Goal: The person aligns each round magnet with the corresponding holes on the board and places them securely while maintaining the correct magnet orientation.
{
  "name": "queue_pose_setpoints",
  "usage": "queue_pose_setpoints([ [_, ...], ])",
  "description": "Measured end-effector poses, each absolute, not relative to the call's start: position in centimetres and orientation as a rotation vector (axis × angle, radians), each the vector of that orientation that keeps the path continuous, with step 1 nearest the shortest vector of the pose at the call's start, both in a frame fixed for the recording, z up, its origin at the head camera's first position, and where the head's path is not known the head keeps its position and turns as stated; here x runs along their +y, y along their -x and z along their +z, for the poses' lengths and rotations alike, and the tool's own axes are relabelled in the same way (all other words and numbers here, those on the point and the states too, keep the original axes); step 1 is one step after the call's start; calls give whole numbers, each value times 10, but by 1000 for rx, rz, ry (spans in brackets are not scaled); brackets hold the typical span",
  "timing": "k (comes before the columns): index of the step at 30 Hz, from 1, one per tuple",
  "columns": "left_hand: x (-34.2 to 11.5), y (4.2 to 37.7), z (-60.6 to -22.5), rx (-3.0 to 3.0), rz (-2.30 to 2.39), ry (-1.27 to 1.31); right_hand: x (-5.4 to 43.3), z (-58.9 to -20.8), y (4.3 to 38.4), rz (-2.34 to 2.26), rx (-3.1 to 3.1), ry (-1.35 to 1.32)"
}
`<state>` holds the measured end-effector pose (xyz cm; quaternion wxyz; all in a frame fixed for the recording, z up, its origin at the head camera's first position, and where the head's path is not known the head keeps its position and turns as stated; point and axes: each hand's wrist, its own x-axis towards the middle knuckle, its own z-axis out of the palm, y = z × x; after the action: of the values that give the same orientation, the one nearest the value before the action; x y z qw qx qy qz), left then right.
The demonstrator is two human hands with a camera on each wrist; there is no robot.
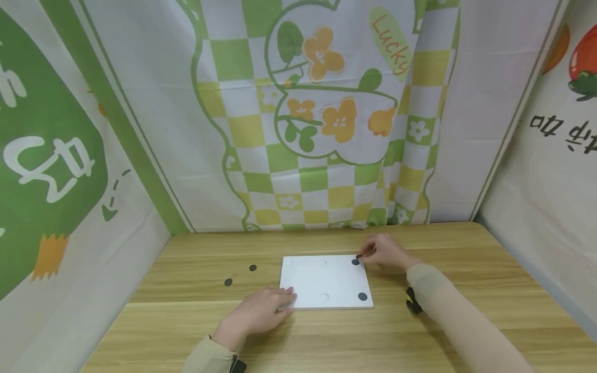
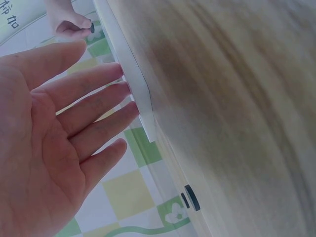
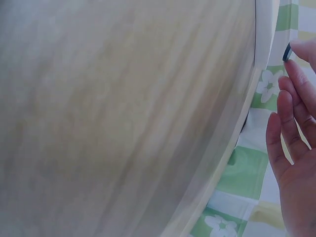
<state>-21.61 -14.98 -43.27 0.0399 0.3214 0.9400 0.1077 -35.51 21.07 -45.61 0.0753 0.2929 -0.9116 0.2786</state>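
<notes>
A white rectangular board [image 1: 322, 280] with shallow round recesses lies on the table. My left hand [image 1: 266, 310] rests its straight fingertips on the board's near left corner; the left wrist view shows those fingers [image 2: 106, 96] extended at its edge. Over the far right corner, my right hand [image 1: 384, 251] pinches a small black disc [image 3: 287, 51] between thumb and index finger. Just below that disc, another black disc [image 1: 355, 262] sits at the board's far right corner. A further black disc [image 1: 362, 296] sits at the near right corner. Round recesses [image 1: 324, 297] show along the board's middle and far left.
Two loose black discs, a farther one [image 1: 253, 268] and a nearer one [image 1: 228, 282], lie on the wooden table [image 1: 186, 321] left of the board. A patterned curtain [image 1: 322, 181] hangs behind the table's far edge, with printed cloth walls at both sides.
</notes>
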Motion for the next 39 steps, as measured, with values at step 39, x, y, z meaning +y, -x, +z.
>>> queue_pose_setpoints([
  [39,-149,217,-433,2893,317,-1008,183,-456,362,802,-2773,-963],
])
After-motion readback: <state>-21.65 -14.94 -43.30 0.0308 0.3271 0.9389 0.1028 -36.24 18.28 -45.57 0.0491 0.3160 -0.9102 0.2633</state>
